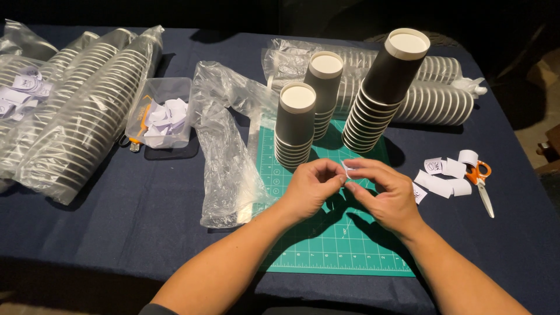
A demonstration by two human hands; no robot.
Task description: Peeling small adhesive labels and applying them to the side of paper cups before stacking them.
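Three cup stacks [326, 93] stood on the cutting mat [338, 245] at the desk's [146, 204] centre; bagged cups [76, 111] lay left, scissors [481, 178] and paper slips [446, 175] right, a tub [163, 114] between.

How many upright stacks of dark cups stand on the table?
3: a short stack at the green mat's far edge, a middle stack behind it, and a tall leaning stack to the right. Bagged stacks lie flat.
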